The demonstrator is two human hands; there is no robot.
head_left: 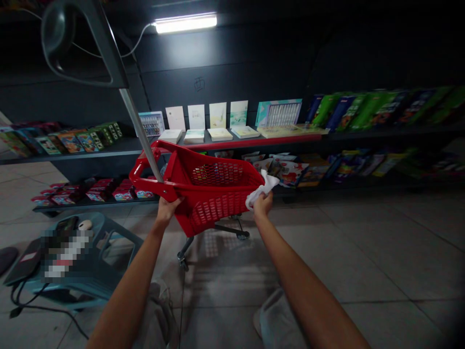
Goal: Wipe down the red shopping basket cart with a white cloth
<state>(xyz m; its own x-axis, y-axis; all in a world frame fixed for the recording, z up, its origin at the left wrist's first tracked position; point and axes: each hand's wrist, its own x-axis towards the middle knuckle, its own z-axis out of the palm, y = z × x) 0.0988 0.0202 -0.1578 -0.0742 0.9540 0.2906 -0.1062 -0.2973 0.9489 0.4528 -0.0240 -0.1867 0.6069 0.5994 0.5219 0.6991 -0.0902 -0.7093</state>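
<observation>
cart point(198, 190): red, latticed | cloth point(268, 182): white | stool point(100, 224): seemingly blue-grey, dimly lit

The left hand point(168, 209), between eight and nine o'clock, is bare, and so is the right hand point(262, 206), near four o'clock. The left forearm point(136, 271) is bare all the way to the lower edge at seven o'clock, slim at the wrist and wider toward the elbow. The right forearm point(294, 261), running out toward five o'clock, has the same smooth taper and is likewise bare. Below, grey cloth covers the legs: the left trouser leg point(154, 320) at seven o'clock is loosely creased, and the right trouser leg point(285, 322), between five and six, looks paler, its finer detail blurred.
</observation>
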